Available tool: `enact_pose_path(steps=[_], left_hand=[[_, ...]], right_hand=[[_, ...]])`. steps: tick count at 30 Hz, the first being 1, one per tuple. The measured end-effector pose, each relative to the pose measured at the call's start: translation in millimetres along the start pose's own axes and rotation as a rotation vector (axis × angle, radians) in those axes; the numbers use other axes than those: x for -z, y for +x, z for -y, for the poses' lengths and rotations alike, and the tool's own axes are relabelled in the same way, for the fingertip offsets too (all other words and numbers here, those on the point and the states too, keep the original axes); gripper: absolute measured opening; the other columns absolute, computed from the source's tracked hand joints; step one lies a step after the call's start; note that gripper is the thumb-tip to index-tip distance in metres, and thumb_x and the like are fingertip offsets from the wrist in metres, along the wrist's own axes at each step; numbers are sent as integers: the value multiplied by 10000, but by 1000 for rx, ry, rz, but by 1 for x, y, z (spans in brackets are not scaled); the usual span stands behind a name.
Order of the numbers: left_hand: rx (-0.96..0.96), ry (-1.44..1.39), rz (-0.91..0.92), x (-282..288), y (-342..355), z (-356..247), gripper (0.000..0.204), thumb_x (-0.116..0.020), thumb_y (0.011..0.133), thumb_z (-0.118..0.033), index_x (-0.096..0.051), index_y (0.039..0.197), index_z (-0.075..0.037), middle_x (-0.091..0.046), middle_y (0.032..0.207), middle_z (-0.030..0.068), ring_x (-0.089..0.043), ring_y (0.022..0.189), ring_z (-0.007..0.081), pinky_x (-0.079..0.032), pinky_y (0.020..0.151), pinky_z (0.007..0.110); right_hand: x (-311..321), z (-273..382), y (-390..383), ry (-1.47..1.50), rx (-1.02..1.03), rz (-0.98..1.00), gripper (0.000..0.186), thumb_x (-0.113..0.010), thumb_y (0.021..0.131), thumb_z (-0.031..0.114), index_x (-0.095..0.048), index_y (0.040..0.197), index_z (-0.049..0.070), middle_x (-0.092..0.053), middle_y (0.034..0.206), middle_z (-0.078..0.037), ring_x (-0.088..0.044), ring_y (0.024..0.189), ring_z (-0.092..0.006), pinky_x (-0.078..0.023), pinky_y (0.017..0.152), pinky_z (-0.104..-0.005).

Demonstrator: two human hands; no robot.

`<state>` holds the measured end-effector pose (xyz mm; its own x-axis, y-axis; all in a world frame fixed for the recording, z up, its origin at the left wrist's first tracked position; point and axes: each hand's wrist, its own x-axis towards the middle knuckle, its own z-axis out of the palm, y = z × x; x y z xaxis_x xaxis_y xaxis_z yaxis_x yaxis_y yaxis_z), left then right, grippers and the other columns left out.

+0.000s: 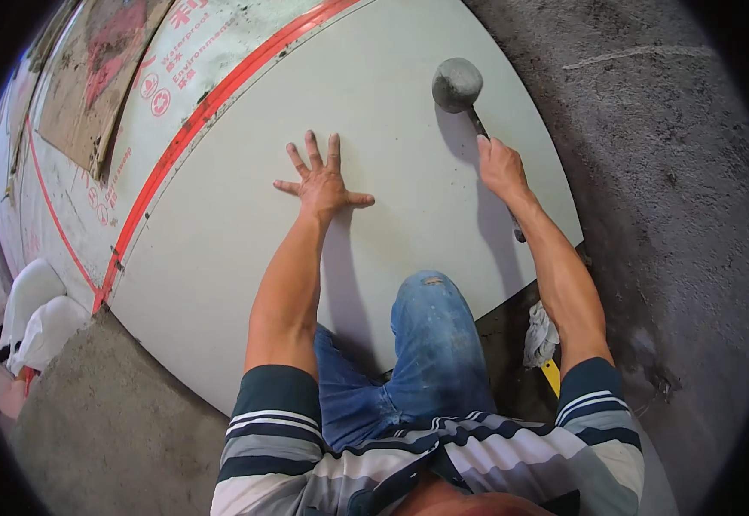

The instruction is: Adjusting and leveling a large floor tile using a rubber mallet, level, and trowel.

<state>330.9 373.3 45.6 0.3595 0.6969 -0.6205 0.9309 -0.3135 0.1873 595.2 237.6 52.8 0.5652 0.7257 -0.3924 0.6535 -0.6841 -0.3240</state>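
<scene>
My left hand [323,183] lies flat with fingers spread on a large pale tile [220,249]. My right hand [503,168] is closed around the handle of a mallet with a round grey head [458,84]. The head is over the tile's far right part, with a shadow beside it. Whether it touches the surface I cannot tell. The handle's end shows below my right wrist. One knee in worn blue jeans [439,318] is at the tile's near edge.
Red tape [194,129] runs along the tile's left side, bordering printed protective sheeting [172,60]. Dirty cardboard [91,82] lies on that. White bags [52,322] sit at far left. Right of me are a whitish rag [541,334], a yellow strip [551,377] and rough grey concrete [658,172].
</scene>
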Motion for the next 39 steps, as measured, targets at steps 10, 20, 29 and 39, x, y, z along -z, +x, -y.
enact_pose_path(steps=[10, 20, 29, 39], left_hand=[[-137, -23, -250, -22, 1, 28, 1284, -768, 382, -630, -120, 1435, -283, 47, 1502, 111, 130, 1341, 420, -9, 828, 815], [-5, 20, -544, -157, -163, 239, 718, -497, 804, -535, -263, 1410, -229, -116, 1492, 105, -70, 1373, 325, -45, 1054, 589], [411, 84, -577, -184, -226, 325, 786, -423, 843, -523, -144, 1424, -73, -90, 1494, 110, -49, 1378, 280, -46, 1100, 447], [337, -36, -670, -179, -211, 323, 800, -414, 841, -531, -140, 1420, -53, -101, 1491, 114, -62, 1378, 285, -52, 1103, 449]], right_hand=[[-42, 26, -19, -127, 355, 17, 376, -321, 938, 262, -606, 910, 18, -585, 789, -253, -575, 822, -428, -454, 740, -483], [-50, 50, -7, -84, 42, 173, 549, -329, 932, 428, -542, 767, -50, -570, 658, -192, -568, 523, -322, -449, 510, -432], [-120, 124, -93, 423, 217, 240, 338, -380, 927, 340, -497, 749, 78, -416, 535, 10, -416, 424, -110, -363, 384, -294], [-190, 244, -171, 1, 523, 284, 461, -315, 951, 366, -508, 818, -31, -558, 715, -215, -535, 689, -396, -427, 661, -447]])
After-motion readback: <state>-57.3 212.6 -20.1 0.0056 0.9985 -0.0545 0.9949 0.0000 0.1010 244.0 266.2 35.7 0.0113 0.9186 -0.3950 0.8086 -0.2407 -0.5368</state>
